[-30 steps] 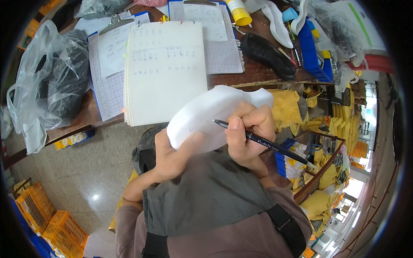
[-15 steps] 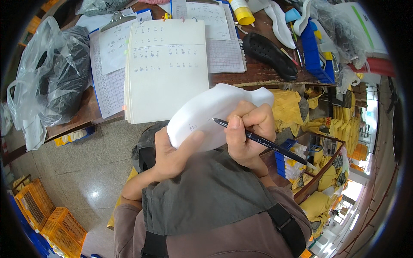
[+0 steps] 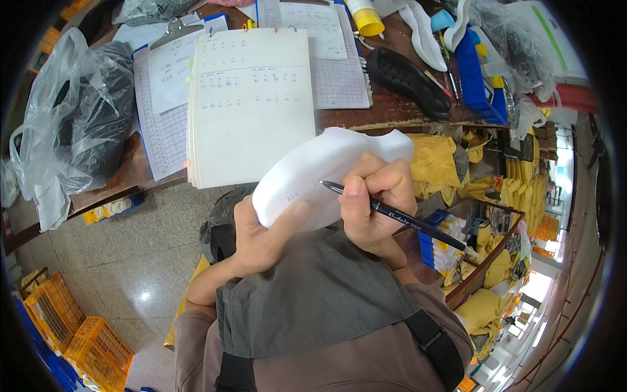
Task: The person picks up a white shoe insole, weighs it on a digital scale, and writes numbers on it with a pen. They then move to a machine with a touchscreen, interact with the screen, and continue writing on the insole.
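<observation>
My left hand (image 3: 260,236) grips a white shoe sole (image 3: 287,168) by its near left edge, with the thumb lying across its face. Small handwritten marks show on that face. In my right hand (image 3: 377,204) is a black pen (image 3: 424,227), pinched between thumb and fingers. Its tip is at the sole's surface, close by the marks; whether it touches I cannot tell. Just beyond the sole, an open notebook (image 3: 258,144) with handwritten rows lies over the table's near edge.
On the table (image 3: 346,119) are clipboards with papers (image 3: 153,140), a black shoe sole (image 3: 408,85), another white sole (image 3: 423,38), a yellow-and-white bottle (image 3: 368,23) and a blue bin (image 3: 482,85). A clear plastic bag (image 3: 98,124) sits left. Orange crates (image 3: 98,349) stand on the floor.
The pen tip has shifted very slightly left along the sole with my right hand. My left hand keeps its hold, and the view has moved a little.
</observation>
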A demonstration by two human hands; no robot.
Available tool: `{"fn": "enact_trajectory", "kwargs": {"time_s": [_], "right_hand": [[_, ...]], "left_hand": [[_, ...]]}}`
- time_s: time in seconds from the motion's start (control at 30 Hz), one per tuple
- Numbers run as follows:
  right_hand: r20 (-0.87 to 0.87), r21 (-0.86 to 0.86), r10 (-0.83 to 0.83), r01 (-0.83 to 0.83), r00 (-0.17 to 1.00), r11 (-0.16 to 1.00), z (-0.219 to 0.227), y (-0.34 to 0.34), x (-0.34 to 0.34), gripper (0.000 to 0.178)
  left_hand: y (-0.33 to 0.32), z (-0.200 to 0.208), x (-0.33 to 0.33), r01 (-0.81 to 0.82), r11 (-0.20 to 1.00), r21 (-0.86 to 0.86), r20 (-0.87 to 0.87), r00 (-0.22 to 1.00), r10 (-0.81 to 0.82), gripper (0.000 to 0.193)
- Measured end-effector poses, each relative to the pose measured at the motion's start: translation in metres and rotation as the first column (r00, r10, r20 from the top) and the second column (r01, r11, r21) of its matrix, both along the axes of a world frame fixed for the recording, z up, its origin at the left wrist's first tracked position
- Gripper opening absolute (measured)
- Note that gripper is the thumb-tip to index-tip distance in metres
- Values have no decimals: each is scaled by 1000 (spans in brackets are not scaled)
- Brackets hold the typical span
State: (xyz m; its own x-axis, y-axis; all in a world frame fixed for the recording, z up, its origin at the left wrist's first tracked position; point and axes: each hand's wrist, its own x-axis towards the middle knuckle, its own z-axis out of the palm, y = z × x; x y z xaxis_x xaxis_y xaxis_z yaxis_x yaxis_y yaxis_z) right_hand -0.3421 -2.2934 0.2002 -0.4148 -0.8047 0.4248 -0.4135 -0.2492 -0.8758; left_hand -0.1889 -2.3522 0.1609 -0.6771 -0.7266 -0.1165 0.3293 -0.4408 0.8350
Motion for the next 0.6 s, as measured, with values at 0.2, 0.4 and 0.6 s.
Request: {"fn": "enact_trajectory", "kwargs": {"time_s": [0.2,0.4,0.6], "right_hand": [[20,-17,6,-5,1000,1000,0,1,0,21],[-8,-28,-13,13,1000,1000,-2,1,-1,22],[-22,-7,-18,18,1000,1000,-2,1,-2,22]], "left_hand": [[1,3,2,28,998,62,56,998,-31,37],[1,4,2,24,999,47,80,996,-28,39],[-1,0,0,2,1000,-5,14,1000,-2,28]]}}
